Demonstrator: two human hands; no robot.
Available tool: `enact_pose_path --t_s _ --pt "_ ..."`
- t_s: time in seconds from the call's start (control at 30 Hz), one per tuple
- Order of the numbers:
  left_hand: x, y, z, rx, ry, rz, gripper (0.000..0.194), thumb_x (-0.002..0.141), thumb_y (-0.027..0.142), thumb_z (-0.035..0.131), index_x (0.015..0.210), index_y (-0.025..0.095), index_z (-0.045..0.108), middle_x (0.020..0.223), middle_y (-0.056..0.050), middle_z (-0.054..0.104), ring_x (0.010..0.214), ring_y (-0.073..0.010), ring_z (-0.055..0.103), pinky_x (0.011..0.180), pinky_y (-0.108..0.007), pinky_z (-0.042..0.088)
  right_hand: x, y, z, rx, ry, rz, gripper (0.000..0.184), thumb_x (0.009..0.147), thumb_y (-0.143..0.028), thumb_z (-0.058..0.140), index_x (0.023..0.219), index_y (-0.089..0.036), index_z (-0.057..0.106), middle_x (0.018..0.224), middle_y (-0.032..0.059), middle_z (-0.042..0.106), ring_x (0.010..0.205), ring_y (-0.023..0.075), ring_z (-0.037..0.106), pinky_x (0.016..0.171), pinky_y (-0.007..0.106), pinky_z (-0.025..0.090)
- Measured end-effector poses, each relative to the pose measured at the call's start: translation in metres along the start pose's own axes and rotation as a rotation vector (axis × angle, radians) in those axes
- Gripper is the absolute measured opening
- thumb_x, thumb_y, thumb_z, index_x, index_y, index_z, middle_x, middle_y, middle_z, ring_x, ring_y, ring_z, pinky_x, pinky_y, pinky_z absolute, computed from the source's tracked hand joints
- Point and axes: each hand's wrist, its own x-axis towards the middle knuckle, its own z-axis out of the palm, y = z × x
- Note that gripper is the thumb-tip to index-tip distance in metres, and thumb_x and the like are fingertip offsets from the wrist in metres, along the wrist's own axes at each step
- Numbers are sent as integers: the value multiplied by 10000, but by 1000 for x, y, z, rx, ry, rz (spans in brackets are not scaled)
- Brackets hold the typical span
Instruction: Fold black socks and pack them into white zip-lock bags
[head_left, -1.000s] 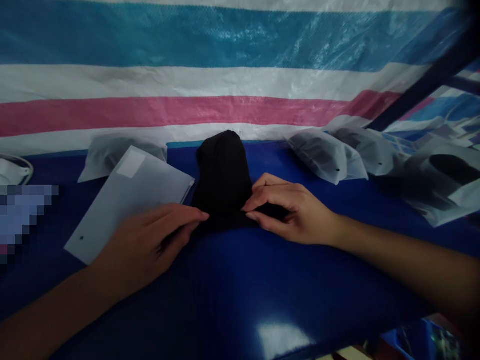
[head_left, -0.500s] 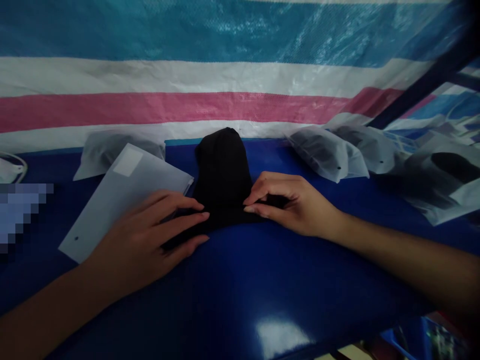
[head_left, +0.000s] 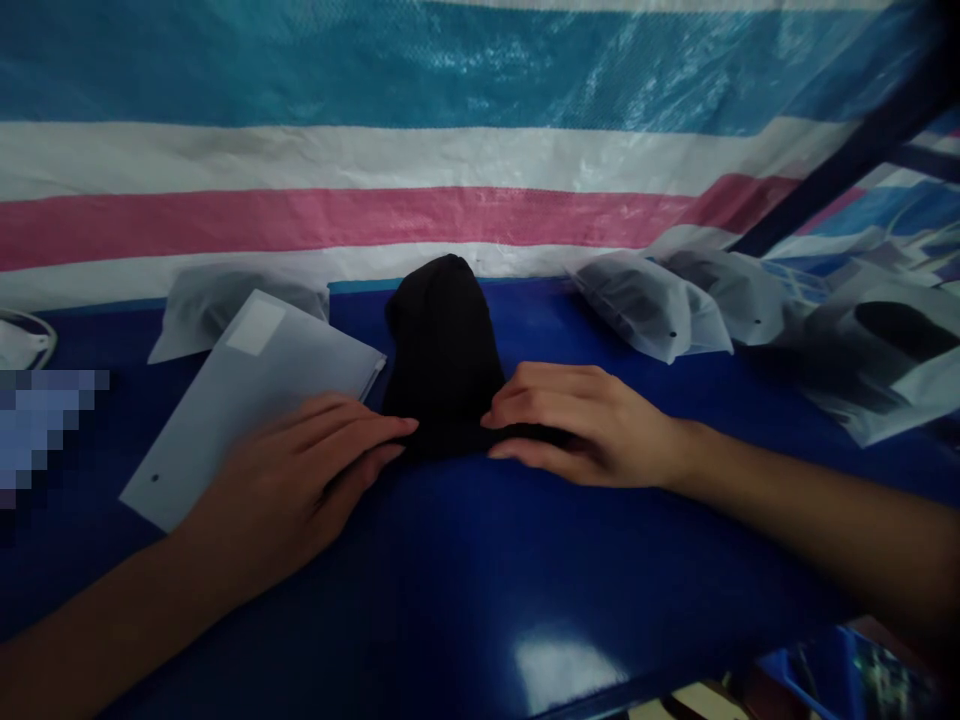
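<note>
A black cloth piece (head_left: pixel 446 350), soft and rounded at its far end, lies on the blue tabletop (head_left: pixel 420 610) in front of me. My left hand (head_left: pixel 300 480) grips its near left edge, fingers on top and thumb below. On the near right edge, my right hand (head_left: pixel 589 425) pinches the cloth between fingers and thumb. The strip between both hands looks flat, though its ends are hidden by my fingers. Under and beyond my left hand lies a frosted plastic zip bag (head_left: pixel 277 350) with a pale label.
Behind the zip bag sits another frosted bag (head_left: pixel 195 310) with something dark inside. Several filled bags, among them a near one (head_left: pixel 637 300), lie at the right. A striped plastic sheet (head_left: pixel 450 160) hangs behind the table; a dark post (head_left: pixel 825 150) slants at the right.
Both hands have moved slightly nearer me along the cloth's near edge. The left fingers and thumb have closed together on it, and the right fingers now lie further over the edge.
</note>
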Motion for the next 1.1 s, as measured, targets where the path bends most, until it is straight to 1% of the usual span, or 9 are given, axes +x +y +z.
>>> enact_pose_path --t_s 0.1,0.23,0.37,0.47,0.6,0.7,0.8,0.9,1.1 --pt "-1 -1 0 -8 5 0 332 1144 152 650 1454 251 719 1215 -40 818 1150 -214 742 1048 -376 635 1 0 0 222 61 134 175 1117 -241 786 1270 -156 788 1152 87 835 1020 162 797 898 281 638" --pt "-2 -1 0 20 70 121 412 1077 21 673 1417 239 757 1461 -88 727 1438 -271 626 1241 -465 556 2 1 2 401 90 357 137 1091 -290 826 1146 -169 858 1027 50 837 860 132 787 765 237 602" --pt "-1 2 2 18 3 148 453 1103 137 708 1553 189 682 1540 -113 715 1487 -274 634 1310 -443 530 2 1 4 385 124 501 187 1083 -363 829 1113 -186 877 943 36 815 816 137 738 719 247 563" --pt "-1 4 5 56 -3 116 473 1126 240 731 1586 166 652 1522 -122 739 1392 -242 714 1240 -377 589 2 1 5 275 115 459 175 1115 -350 779 1117 -197 864 923 36 799 869 159 727 774 276 568" --pt "-3 3 7 59 30 83 431 1136 146 684 1562 206 667 1448 -86 786 1290 -204 768 1165 -340 629 1 0 5 17 162 245 123 1120 -275 761 1179 -193 832 1066 90 796 1022 220 727 940 384 603" --pt "-4 1 5 13 3 76 423 1144 115 639 1546 241 677 1445 -72 783 1297 -202 762 1156 -346 630 0 0 5 -87 162 44 264 1087 -263 812 1325 -154 785 1211 150 787 1135 263 747 997 437 632" --pt "-6 2 3 -21 -15 17 383 1146 131 619 1501 257 688 1439 -56 794 1286 -207 772 1143 -351 637 -1 2 4 -88 65 -94 341 1072 -319 846 1340 -123 767 1220 164 808 1144 276 781 992 442 651" --pt "-7 4 2 -87 -27 -58 321 1149 167 609 1442 273 688 1390 -35 821 1203 -204 806 1068 -345 669 -2 4 4 -63 27 -53 274 1088 -318 825 1288 -134 787 1226 163 816 1138 264 798 982 411 660" --pt "-8 9 1 -93 -41 -54 362 1159 167 495 1456 287 664 1372 -51 807 1182 -215 809 965 -332 677 -1 0 3 278 56 189 190 1050 -283 873 1189 -168 813 1103 88 838 994 190 824 885 295 655"
